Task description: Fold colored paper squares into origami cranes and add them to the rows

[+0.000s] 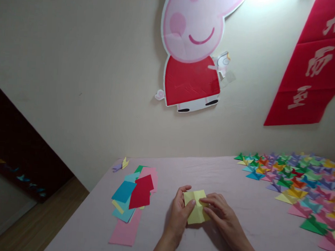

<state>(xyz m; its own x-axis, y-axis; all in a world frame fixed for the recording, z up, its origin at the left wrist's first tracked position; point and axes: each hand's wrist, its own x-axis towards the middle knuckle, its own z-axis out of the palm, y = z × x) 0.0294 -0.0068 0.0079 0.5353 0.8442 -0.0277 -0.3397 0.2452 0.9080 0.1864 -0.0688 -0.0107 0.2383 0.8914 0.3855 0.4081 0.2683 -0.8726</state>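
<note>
A square of yellow paper (197, 213) with crossing creases is held up just above the table, near the front middle. My left hand (178, 212) grips its left side, thumb on the front face and the fingers behind it. On the right side, my right hand (221, 214) has its thumb and fingertips on the paper's face and edge, the fingers bent together. Part of the sheet's right edge is hidden behind the right fingers.
Left of my hands lies a loose pile of coloured paper sheets (141, 191). Two small folded pieces (122, 165) sit at the table's back left corner. Rows of folded paper figures (296, 181) cover the right side. The pink-covered table (94, 226) meets a wall behind.
</note>
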